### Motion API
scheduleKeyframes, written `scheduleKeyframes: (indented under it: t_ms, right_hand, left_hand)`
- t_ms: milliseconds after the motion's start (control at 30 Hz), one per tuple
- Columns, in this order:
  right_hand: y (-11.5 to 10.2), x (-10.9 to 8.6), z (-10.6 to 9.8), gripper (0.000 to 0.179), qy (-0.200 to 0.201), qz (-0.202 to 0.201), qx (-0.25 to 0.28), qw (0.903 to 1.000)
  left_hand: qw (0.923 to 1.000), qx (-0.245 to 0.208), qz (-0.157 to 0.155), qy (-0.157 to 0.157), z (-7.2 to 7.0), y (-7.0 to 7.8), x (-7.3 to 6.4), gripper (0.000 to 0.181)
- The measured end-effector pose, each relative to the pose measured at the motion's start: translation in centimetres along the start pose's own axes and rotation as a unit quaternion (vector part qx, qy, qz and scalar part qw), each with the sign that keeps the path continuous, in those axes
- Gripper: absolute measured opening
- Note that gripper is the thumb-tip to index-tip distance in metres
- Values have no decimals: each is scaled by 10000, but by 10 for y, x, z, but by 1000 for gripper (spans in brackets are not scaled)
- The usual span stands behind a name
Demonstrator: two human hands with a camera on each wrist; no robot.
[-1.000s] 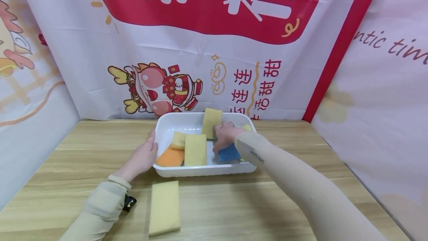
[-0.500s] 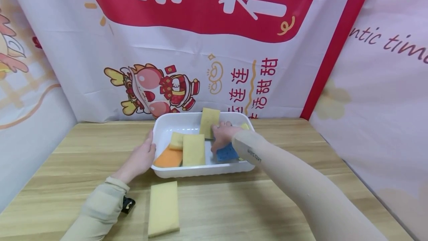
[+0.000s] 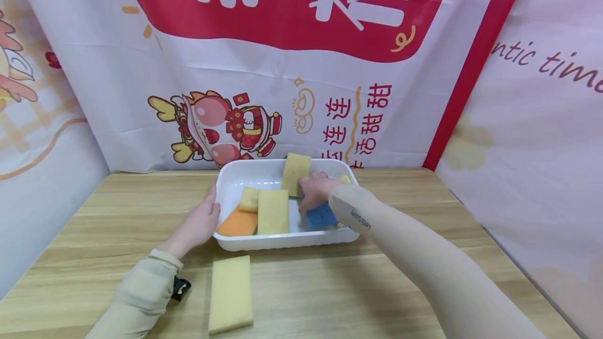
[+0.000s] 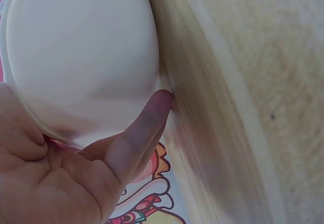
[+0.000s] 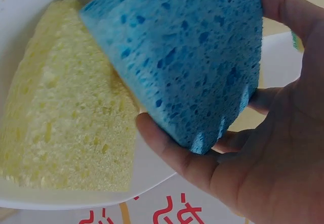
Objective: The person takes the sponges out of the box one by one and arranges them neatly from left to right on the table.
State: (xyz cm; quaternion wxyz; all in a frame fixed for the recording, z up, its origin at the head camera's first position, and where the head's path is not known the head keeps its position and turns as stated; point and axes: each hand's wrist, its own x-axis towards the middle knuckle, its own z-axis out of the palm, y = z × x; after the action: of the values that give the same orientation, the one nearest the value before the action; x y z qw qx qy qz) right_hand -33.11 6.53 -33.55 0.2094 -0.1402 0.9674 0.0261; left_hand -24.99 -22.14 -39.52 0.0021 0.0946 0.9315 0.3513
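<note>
A white tray (image 3: 282,241) stands on the table. My left hand (image 3: 200,221) rests against its left end; in the left wrist view a finger (image 4: 144,130) lies nearly straight along the outer wall. Inside the right half, my right hand (image 3: 316,192) grips a blue sponge (image 3: 322,215) by its edges, fingers and thumb on opposite sides. The right wrist view shows this blue sponge (image 5: 187,57) tilted, overlapping a pale yellow sponge (image 5: 71,107) with large pores. A tan-yellow sponge (image 3: 295,171) leans on the tray's back wall, just left of my right hand.
In the tray's left half lie an orange sponge (image 3: 239,221), a small yellow piece (image 3: 248,199) and a larger yellow sponge (image 3: 273,212). Another yellow sponge (image 3: 231,294) lies on the wooden table (image 3: 358,297) in front. A printed cloth (image 3: 235,61) hangs directly behind the tray.
The view shifts slightly. Both hands keep their places, the right one still holding the blue sponge and the left one at the tray's end.
</note>
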Motion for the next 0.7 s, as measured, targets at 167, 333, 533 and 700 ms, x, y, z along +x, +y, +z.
scheduleKeyframes:
  t_ms: [167, 333, 533, 700]
  right_hand:
    - [-2, -5, -1, 79, 4, -46, 0, 10000]
    - [-5, -12, 0, 76, 105, -119, -115, 9998]
    - [-5, -13, 1, 75, 129, -103, -152, 9997]
    - [-5, -14, 1, 74, 154, -101, -170, 9997]
  left_hand:
    - [10000, 5, -20, -12, 0, -1, 0, 59]
    - [10000, 54, -28, 11, 0, -1, 1, 58]
    - [10000, 64, -56, -24, 0, -1, 2, 58]
    - [9999, 89, -80, -42, 0, -1, 2, 58]
